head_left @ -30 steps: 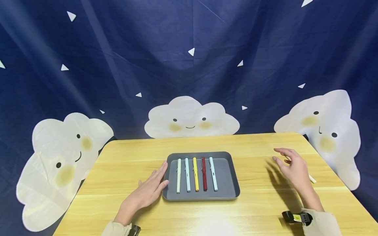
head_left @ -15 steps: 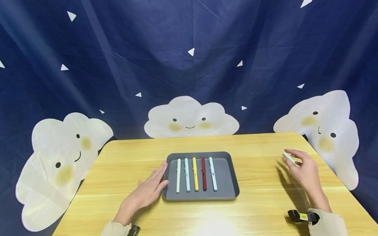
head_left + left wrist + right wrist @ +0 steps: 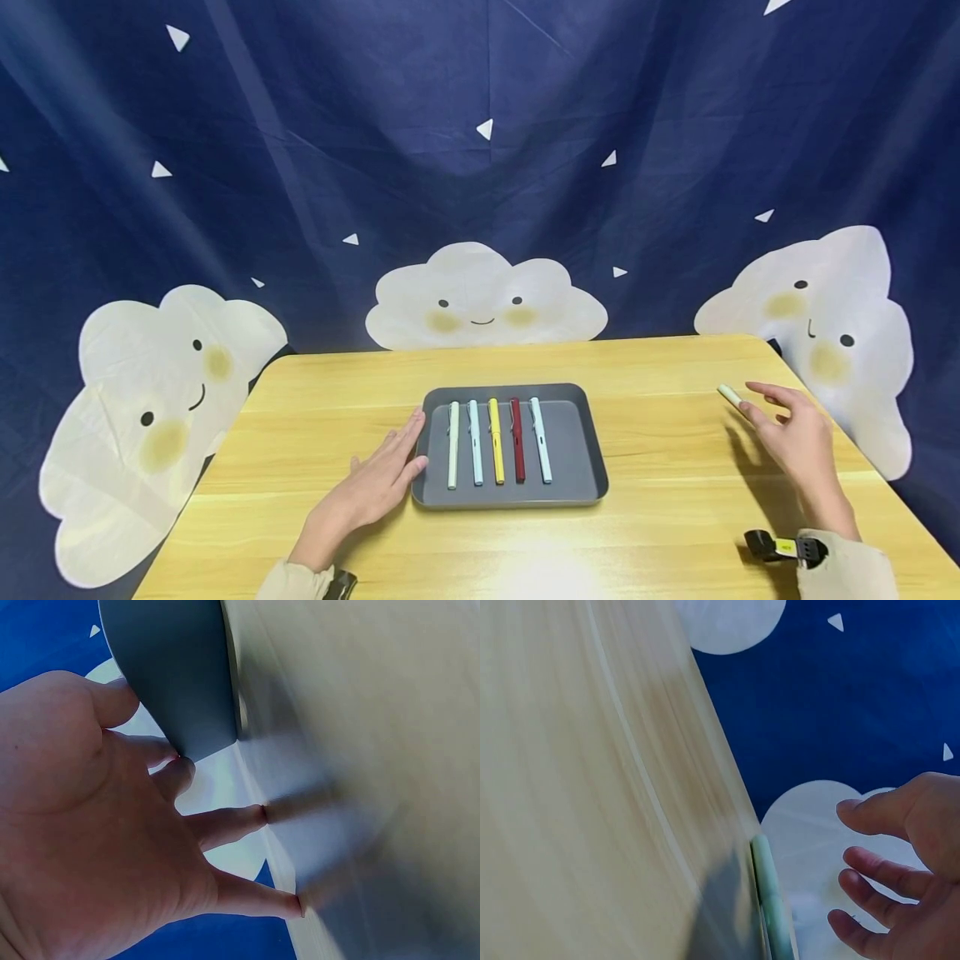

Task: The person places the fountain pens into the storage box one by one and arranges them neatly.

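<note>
A pale green pen (image 3: 729,395) lies on the right part of the table, its lower part hidden behind my right hand (image 3: 798,437). That hand hovers above the table with thumb and fingers spread apart and nothing between them. In the right wrist view, the pen (image 3: 774,900) is beside the loosely bent fingers (image 3: 877,900), with a gap between. My left hand (image 3: 375,483) has straight fingers set against the left side of a dark grey tray (image 3: 577,450). From the left wrist, the thumb and fingertips appear right at the tray wall (image 3: 176,675).
Several pens lie side by side in the tray: pale green (image 3: 453,450), light blue (image 3: 476,446), yellow (image 3: 497,446), dark red (image 3: 518,446) and another pale blue (image 3: 542,442). A blue curtain (image 3: 480,167) with clouds hangs behind the wooden table (image 3: 652,517).
My right hand has moved to the right over the pale green pen, uncovering its upper end. The left hand, the tray and its pens have stayed in place.
</note>
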`<state>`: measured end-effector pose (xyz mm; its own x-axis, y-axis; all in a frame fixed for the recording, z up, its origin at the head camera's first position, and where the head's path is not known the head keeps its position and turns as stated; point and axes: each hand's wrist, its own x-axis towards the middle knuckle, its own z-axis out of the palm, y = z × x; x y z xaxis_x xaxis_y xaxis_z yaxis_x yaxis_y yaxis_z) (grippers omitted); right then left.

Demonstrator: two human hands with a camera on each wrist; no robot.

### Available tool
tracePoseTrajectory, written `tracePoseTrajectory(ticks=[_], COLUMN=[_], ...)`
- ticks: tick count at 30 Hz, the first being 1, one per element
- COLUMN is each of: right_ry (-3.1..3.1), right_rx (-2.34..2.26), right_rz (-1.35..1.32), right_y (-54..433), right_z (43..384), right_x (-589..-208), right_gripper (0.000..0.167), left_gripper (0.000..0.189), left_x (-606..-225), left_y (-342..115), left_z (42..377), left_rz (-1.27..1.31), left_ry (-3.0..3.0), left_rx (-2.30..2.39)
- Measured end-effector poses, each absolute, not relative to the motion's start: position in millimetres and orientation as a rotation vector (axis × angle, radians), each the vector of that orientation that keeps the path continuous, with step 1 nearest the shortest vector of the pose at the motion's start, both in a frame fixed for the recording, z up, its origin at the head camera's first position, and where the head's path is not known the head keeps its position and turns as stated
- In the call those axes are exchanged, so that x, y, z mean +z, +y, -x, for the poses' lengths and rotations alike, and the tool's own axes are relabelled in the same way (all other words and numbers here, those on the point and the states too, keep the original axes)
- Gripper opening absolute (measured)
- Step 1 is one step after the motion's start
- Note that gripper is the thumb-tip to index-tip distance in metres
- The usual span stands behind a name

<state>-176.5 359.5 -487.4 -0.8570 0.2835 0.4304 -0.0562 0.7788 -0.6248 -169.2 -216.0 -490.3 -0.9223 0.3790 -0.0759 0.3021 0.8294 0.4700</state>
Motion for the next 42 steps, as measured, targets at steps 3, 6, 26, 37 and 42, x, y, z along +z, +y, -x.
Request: tracePoseTrajectory(ticks=[3,6,26,37,42], right_ry=[-2.449,-2.461,-2.733,-2.697,-2.696], right_rx=[0.840,0.795,0.800,0.741,0.727], right_rz=[0.180,0.177,0.265,0.234,0.264], right_y=[362.9,365.3,383.8,383.6,382.8], right_z=[177.0,177.5,171.8,172.4,173.5], right_x=[-489.2,-492.4,-501.1,-505.8,-505.9], right_gripper=[0.031,0.029,0.033,0.027,0.027], left_gripper=[0.065,0.065,0.065,0.065,0.065], left_x=[-490.1,-490.1,-489.6,-489.3,-489.6], left_y=[-216.2,-216.3,-215.0,-214.9,-214.9], left_z=[169.5,169.6,169.0,169.4,169.4], left_rz=[-0.528,-0.526,-0.542,-0.538,-0.538], left_ry=[2.847,2.849,2.853,2.849,2.851], left_rx=[0.691,0.691,0.685,0.695,0.686])
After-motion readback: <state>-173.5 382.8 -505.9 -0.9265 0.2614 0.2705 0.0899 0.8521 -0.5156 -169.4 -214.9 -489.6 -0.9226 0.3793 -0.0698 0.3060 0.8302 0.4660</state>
